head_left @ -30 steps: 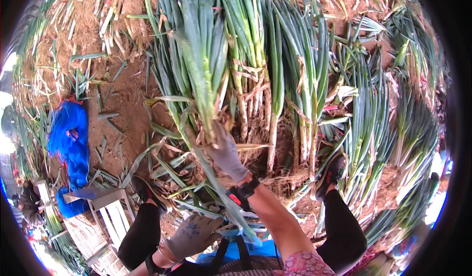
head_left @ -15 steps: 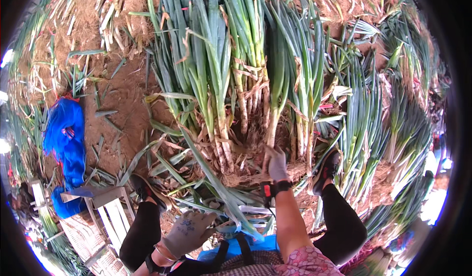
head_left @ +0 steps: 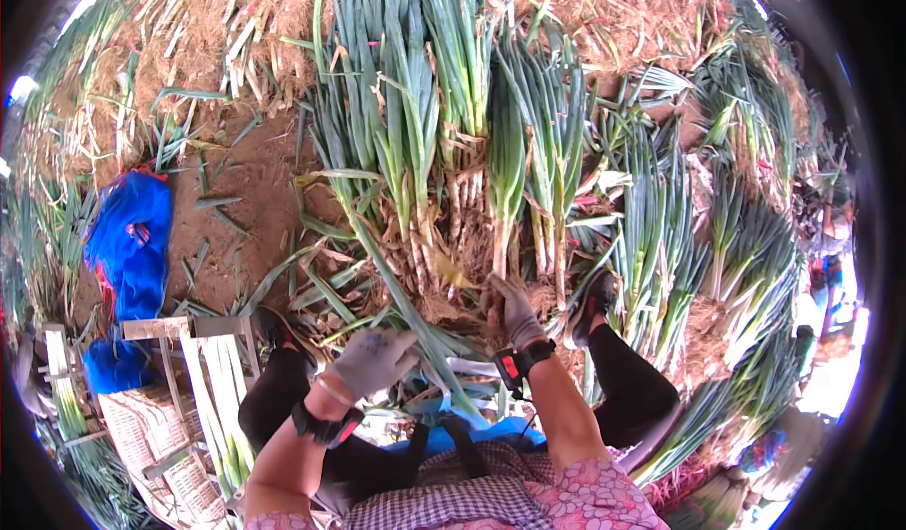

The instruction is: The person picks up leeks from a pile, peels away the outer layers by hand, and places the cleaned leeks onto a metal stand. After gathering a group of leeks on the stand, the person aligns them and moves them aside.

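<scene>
Long green onions (head_left: 406, 143) with white stalks and brown roots lie in a heap in front of me, leaves pointing away. My right hand (head_left: 517, 313), in a pale glove, closes around the root end of one thick green onion (head_left: 505, 218) at the near side of the heap. Some of its fingers are hidden behind the roots. My left hand (head_left: 376, 360), also gloved, is held off to the left with fingers loosely apart and nothing in it. Beside it, a loose green leaf (head_left: 411, 327) slants down toward my lap.
More green onions (head_left: 651, 218) lie beyond my right foot. A bundled blue net (head_left: 132, 237) rests on the soil at left, above a small slatted wooden frame (head_left: 179, 327). Root-covered piles (head_left: 604, 11) fill the far side. My shoes (head_left: 595, 305) flank the heap.
My left hand has moved up and forward from near my lap. My right hand stays at the root end of the onion. The whole view has shifted slightly.
</scene>
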`<state>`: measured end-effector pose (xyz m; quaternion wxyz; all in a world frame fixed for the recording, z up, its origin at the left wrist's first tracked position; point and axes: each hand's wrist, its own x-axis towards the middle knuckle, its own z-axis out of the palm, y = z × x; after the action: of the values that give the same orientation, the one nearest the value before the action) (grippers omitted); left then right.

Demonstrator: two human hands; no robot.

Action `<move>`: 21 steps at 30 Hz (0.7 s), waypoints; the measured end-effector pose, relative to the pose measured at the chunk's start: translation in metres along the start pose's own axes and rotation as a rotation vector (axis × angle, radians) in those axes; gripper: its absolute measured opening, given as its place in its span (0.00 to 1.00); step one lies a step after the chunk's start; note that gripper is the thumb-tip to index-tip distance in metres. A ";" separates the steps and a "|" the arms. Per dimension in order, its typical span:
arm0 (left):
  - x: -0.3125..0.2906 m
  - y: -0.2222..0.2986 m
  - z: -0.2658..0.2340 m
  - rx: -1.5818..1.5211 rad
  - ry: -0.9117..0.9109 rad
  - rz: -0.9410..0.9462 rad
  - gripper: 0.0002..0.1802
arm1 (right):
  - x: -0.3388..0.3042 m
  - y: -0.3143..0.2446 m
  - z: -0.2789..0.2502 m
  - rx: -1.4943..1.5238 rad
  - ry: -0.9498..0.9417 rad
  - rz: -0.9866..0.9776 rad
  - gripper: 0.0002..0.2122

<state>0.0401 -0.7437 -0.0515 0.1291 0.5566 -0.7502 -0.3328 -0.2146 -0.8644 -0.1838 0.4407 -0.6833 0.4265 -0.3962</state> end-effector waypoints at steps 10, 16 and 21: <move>0.053 0.002 -0.012 -0.678 0.048 -0.307 0.22 | -0.058 -0.174 -0.049 0.437 -0.329 0.713 0.16; 0.068 0.007 0.000 -2.150 0.040 0.031 0.31 | -0.100 -0.220 -0.059 0.354 -0.522 0.667 0.17; 0.038 0.012 -0.034 -2.121 0.487 -0.043 0.20 | -0.090 -0.227 -0.045 0.274 -0.634 0.699 0.24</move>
<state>0.0369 -0.7888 -0.0248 0.6832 0.2261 -0.0254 -0.6939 -0.2323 -0.7362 0.0286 0.7412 -0.5222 0.4189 -0.0494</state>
